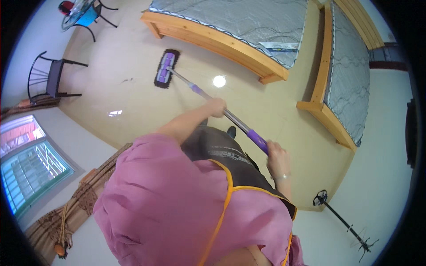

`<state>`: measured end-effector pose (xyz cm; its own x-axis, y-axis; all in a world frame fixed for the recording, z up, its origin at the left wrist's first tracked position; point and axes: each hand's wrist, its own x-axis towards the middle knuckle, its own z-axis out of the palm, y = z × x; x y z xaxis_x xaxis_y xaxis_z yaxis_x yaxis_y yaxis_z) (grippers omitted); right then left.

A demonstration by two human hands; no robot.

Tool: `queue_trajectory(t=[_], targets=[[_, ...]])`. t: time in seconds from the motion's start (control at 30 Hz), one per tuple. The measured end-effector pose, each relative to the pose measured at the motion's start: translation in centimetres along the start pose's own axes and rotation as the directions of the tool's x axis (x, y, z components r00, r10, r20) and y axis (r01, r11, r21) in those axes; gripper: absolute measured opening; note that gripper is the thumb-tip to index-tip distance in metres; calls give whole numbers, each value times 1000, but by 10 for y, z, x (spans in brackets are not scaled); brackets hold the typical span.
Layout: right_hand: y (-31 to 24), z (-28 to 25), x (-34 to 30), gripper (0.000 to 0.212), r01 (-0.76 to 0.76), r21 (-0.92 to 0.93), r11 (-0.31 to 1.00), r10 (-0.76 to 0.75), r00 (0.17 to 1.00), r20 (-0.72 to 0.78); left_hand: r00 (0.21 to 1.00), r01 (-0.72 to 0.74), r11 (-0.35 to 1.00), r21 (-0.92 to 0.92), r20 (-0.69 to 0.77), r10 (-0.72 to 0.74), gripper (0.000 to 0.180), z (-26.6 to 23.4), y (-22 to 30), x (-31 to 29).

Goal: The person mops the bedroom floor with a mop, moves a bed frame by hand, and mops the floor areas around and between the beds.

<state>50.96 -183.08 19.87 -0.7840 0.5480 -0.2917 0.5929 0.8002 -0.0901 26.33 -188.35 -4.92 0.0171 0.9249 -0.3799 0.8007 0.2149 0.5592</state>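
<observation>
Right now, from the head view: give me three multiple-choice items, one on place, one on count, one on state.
1. Where is the purple-and-black flat mop head?
A. flat on the beige tile floor, near the wooden bed frame
B. on a mattress
C. leaning on the black metal chair

2. How many hands grip the metal mop handle with purple grips?
A. none
B. one
C. two

3. The grey quilted mattresses are:
A. covered with sheets
B. bare
C. stacked on the floor

Answers: 1 A, the head lies on the tiles. 2 C, the left hand holds mid-shaft and the right hand the end. 3 B, the quilting shows uncovered.
</observation>
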Motion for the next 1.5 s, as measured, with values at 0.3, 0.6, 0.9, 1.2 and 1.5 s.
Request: queue_trajectory(t=[0.3,0.6,0.9,1.2,1.5], targets=[[31,-122,-146,21,-424,-193,885,443,894,71,882,-399,907,-138,212,420,14,20,226,18],[31,-96,-198,20,-600,-133,789,587,800,-125,771,-581,786,-209,167,615,11,54,282,46],[21,-67,-111,25,-402,-329,855,386,915,-116,916,-397,906,-148,-125,381,12,32,190,84],[-4,-98,5,25,87,-436,896,-139,986,-88,848,-196,952,-234,-528,45,11,-27,67,50],[-82,-38,92,25,434,-551,713,-578,809,-110,581,9,958,-287,-778,-238,19,-40,-68,-39]])
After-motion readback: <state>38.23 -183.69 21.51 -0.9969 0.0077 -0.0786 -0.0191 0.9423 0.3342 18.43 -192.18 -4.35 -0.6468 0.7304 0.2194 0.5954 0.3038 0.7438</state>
